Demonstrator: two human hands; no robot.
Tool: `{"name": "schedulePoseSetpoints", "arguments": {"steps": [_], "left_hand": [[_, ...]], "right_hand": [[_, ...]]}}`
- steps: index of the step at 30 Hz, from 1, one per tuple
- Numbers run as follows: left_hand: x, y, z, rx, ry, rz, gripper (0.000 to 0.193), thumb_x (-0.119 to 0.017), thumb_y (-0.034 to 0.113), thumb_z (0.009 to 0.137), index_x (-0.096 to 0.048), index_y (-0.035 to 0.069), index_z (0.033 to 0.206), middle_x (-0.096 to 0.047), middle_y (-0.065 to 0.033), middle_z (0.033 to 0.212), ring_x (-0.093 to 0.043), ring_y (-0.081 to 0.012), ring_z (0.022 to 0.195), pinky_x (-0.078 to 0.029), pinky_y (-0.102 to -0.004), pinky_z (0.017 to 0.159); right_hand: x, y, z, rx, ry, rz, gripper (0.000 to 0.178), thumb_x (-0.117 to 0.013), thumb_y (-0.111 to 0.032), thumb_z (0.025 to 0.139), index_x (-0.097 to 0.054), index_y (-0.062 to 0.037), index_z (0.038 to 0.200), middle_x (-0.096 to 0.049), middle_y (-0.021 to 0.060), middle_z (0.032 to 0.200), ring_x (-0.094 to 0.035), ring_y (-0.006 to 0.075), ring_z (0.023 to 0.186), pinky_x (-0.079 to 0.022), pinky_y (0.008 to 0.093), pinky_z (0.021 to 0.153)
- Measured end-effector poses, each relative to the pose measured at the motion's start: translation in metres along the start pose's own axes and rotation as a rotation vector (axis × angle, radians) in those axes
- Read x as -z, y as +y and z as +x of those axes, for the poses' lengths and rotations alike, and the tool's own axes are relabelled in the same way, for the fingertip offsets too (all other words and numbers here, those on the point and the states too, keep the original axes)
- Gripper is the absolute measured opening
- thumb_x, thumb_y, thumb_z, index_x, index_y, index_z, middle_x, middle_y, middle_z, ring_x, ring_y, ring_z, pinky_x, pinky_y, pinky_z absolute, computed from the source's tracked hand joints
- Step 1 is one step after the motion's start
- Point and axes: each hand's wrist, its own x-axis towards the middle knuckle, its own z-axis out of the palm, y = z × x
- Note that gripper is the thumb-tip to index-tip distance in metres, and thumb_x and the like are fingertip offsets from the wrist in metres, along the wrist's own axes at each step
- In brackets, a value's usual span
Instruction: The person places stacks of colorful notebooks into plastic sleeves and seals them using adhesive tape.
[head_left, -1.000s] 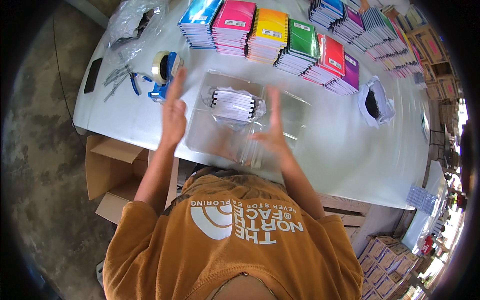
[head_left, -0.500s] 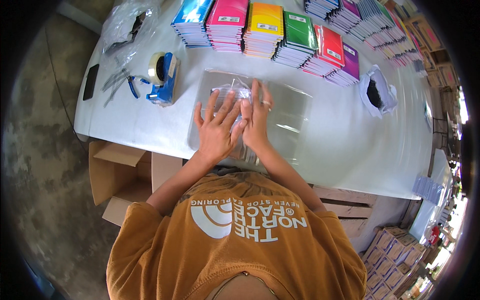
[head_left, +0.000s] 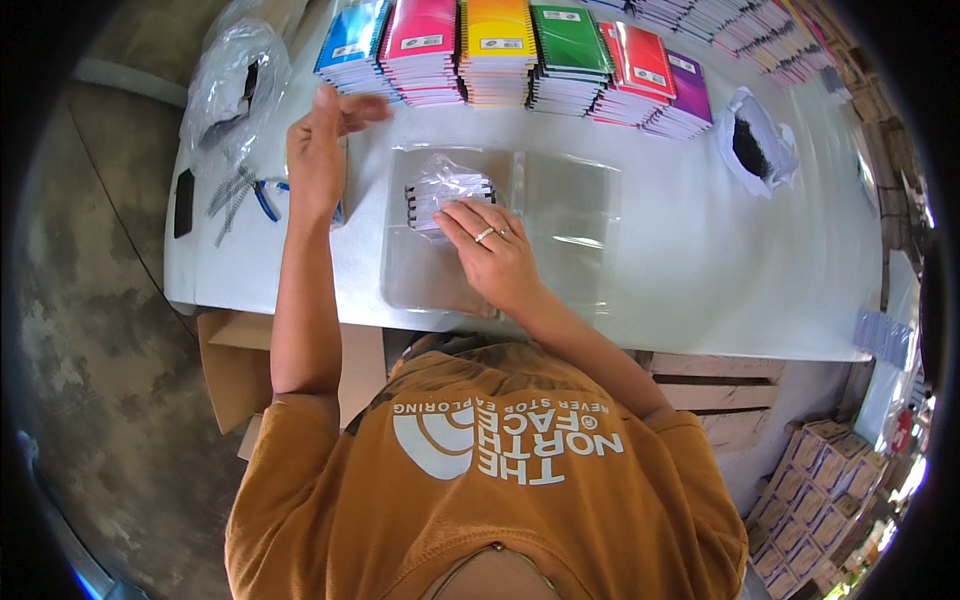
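A small bundle of spiral-bound notebooks (head_left: 425, 190) lies in clear plastic film in front of me, its white page edges and dark bindings showing. My right hand (head_left: 495, 255) holds the bundle's right side, with fingers close together over the film and rings on them; the thumb is hidden. Beneath it is a flat transparent plastic sheet or bag (head_left: 570, 215) spread on the table. My left hand (head_left: 318, 155) is raised at the left, over the blue tape dispenser (head_left: 341, 212), which it mostly hides. The left fingers point right and are smeared by motion.
Stacks of colored spiral notebooks (head_left: 497, 45) line the far side of the white table (head_left: 720, 270). At the left are crumpled plastic (head_left: 235, 90), a phone (head_left: 184, 203), metal spirals (head_left: 228, 200) and blue-handled pliers (head_left: 265, 200). A torn white bag (head_left: 755, 145) stands right; a cardboard box (head_left: 235, 365) sits below.
My left hand has left the bundle and moved up and left to the tape dispenser. The right hand has shifted nearer and stays on the bundle, which is more exposed.
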Motion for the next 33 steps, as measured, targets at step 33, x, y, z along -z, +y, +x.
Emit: {"name": "schedulePoseSetpoints", "arguments": {"steps": [33], "left_hand": [[0.119, -0.123, -0.058, 1.078, 0.07, 0.044, 0.034, -0.062, 0.041, 0.082, -0.068, 0.013, 0.1, -0.048, 0.0024, 0.074, -0.028, -0.0093, 0.06, -0.019, -0.0227, 0.047]], "right_hand": [[-0.018, 0.014, -0.008, 0.002, 0.115, 0.083, 0.041, -0.066, -0.001, 0.077, -0.053, -0.0103, 0.114, -0.063, 0.0011, 0.112, -0.058, 0.0169, 0.107, -0.041, 0.0311, 0.08]]}}
